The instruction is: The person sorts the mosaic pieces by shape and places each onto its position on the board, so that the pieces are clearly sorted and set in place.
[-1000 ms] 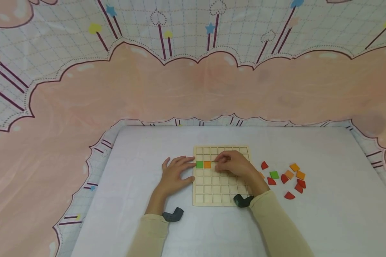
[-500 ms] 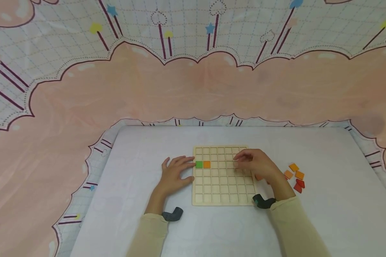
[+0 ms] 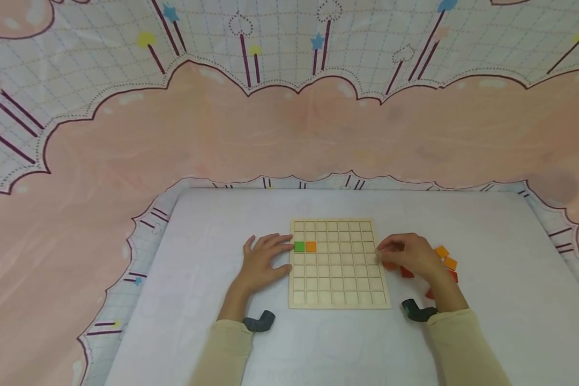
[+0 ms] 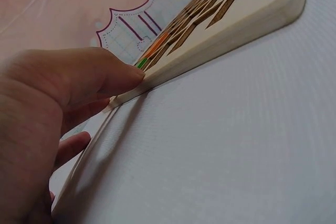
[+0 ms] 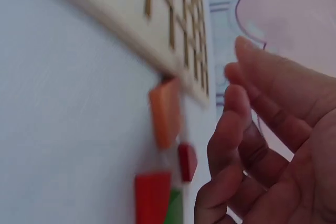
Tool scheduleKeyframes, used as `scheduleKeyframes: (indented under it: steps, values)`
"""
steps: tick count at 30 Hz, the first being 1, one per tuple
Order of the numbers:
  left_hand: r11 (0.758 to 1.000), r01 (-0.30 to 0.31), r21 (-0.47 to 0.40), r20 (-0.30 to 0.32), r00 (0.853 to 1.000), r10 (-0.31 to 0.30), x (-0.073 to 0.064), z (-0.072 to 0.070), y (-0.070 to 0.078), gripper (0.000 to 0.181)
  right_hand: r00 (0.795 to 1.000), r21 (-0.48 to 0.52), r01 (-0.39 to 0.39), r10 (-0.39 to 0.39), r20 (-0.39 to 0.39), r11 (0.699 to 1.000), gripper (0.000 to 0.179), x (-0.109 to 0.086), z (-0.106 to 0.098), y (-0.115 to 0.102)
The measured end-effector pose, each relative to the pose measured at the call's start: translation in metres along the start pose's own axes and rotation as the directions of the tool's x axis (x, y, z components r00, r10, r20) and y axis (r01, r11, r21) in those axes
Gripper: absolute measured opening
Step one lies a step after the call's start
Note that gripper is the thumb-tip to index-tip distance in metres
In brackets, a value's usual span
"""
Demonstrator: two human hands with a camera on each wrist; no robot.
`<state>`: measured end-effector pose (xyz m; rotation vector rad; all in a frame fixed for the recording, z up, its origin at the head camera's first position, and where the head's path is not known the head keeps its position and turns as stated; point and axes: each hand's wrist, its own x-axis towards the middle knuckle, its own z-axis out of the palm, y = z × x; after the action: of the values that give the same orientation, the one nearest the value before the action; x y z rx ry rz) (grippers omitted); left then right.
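A wooden grid board [image 3: 340, 289] lies flat on the white table. In its third row from the far side sit a green square tile [image 3: 299, 246] and an orange square tile [image 3: 311, 246], side by side at the left. My left hand [image 3: 265, 265] rests against the board's left edge with fingers spread; its thumb touches the rim in the left wrist view. Just off the board's right edge hovers my right hand [image 3: 415, 254], fingers loosely bent and nothing seen between them. Below it, the right wrist view has an orange piece [image 5: 165, 114] beside the board and a red piece [image 5: 152, 198].
Loose orange tiles [image 3: 442, 251] and red pieces [image 3: 407, 272] lie right of the board, partly covered by my right hand and forearm. A green piece [image 5: 174, 208] shows behind the red one. A patterned cloth [image 3: 289, 134] hangs behind the table [image 3: 231, 214].
My right hand has moved from above the board's middle rightward, past its right edge, to the loose pieces. The left hand and the two tiles in the grid have stayed put.
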<state>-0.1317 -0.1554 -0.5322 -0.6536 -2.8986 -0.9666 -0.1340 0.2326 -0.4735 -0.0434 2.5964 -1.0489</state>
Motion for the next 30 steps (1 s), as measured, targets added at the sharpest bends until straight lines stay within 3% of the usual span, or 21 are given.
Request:
scheduleKeyframes:
  steps: [8,20,30]
  values:
    - [1.000,0.012,-0.002,0.010,1.000,-0.012,0.001,0.000,0.000,0.048,1.000,-0.046,-0.018,0.018,-0.006,0.999,0.026,-0.005,-0.005,0.015]
    - [1.000,0.003,0.006,0.004,1.000,-0.003,-0.001,0.002,-0.002,0.049,0.998,0.048,0.007,-0.010,0.064,0.999,0.032,-0.004,-0.006,0.029]
    - [1.000,0.011,0.016,0.012,1.000,-0.011,0.001,0.001,-0.002,0.049,0.998,0.040,-0.008,0.005,0.068,0.999,0.029,-0.002,-0.008,0.029]
